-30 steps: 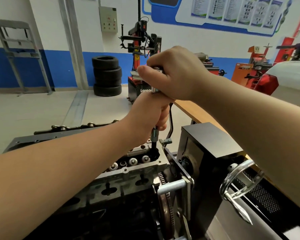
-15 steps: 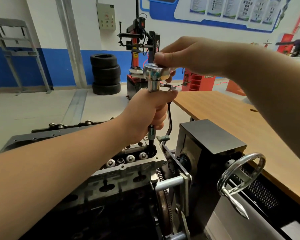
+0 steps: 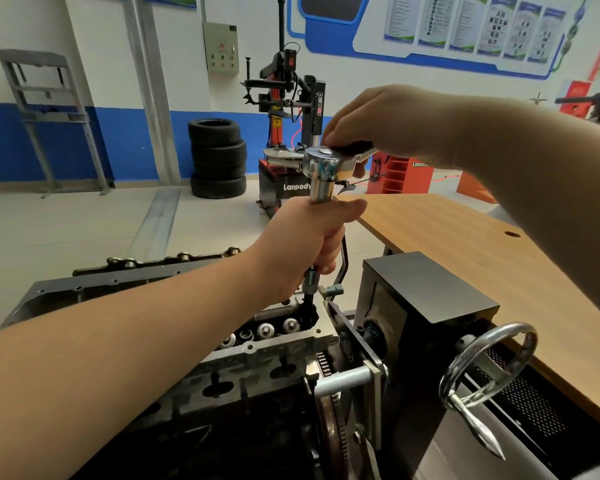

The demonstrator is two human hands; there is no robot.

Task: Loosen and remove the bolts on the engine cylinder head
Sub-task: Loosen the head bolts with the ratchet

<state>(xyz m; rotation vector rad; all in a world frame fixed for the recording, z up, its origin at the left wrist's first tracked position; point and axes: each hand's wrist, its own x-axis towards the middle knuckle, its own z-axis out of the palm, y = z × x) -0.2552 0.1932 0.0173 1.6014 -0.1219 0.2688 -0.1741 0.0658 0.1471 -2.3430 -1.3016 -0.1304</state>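
Note:
A chrome ratchet wrench (image 3: 323,168) stands upright on a long extension bar (image 3: 310,282) whose socket sits in a bolt recess at the right end of the engine cylinder head (image 3: 257,355). My left hand (image 3: 309,237) grips the extension bar just under the ratchet head. My right hand (image 3: 378,123) holds the ratchet's handle, fingers curled over it beside the head. The bolt itself is hidden inside the recess. Several round valve tops (image 3: 267,329) show in the head beside the socket.
The engine sits on a black stand (image 3: 426,292) with a chrome handwheel (image 3: 489,368) at the right. A wooden table (image 3: 471,244) lies behind it. A tyre stack (image 3: 219,157) and a tyre changer (image 3: 291,109) stand by the far wall.
My right hand has swung the ratchet handle from left to right, uncovering the ratchet head. The left hand has kept its grip on the extension bar.

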